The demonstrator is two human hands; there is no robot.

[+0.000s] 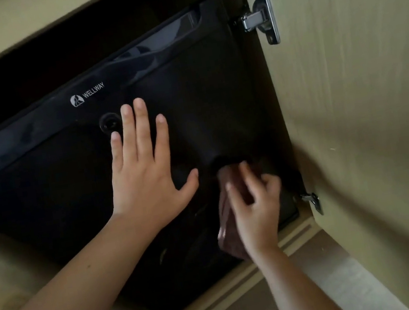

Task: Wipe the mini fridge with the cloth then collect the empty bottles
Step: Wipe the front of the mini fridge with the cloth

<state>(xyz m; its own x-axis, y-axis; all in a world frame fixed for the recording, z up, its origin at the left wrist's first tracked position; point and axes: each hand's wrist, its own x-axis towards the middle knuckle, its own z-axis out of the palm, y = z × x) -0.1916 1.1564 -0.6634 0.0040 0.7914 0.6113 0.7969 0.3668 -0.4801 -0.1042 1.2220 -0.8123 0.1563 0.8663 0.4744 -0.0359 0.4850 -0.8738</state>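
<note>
Right hand: the right hand [253, 200] has its fingers curled round the cloth [231, 231], bunching it against the door; the hand is blurred.
Cloth: brownish, its long axis running near to far under the palm, with a tail hanging toward the near edge.
Place on fridge: near-right corner of the black mini fridge [55, 193] door, close to the lower hinge [312, 201].
Left hand: the left hand [143, 170] has spread fingers, flat on the door's middle, just left of the cloth.
Open ground: most of the door lies left and far from the cloth, up toward the round lock [110, 122] and logo [87, 94].
Judgement: a leftward stroke would probably meet the flat hand first.
Right of door: the open cabinet door [365, 101].
Bottles: none in view.
</note>
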